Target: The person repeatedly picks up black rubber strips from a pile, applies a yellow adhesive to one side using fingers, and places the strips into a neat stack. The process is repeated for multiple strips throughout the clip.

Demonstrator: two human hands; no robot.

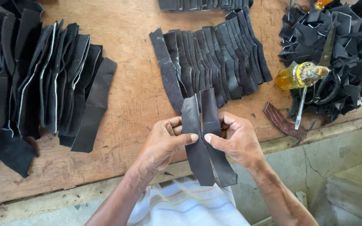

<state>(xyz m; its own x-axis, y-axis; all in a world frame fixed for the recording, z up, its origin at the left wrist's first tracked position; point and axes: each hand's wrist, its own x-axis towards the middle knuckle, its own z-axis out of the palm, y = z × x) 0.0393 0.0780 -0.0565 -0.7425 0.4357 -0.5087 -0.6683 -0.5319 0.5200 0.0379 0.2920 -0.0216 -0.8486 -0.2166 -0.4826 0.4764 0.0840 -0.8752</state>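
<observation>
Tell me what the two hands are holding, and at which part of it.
Each hand pinches one of two dark strips: the left hand holds the left strip and the right hand holds the right strip, each grip near mid-length, thumb on the front.

Your hands (202, 140) hide the middle of the two black strips (204, 138). Left of them, the dark stack (30, 75) runs off the frame edge. Up ahead, another strip row (202, 4) is cropped. Scissors (327, 50) far right half-buried in scraps (348, 37).

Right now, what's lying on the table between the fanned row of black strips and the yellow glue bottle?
In the head view, nothing: only bare wooden table separates the fanned row of strips from the yellow bottle.
</observation>
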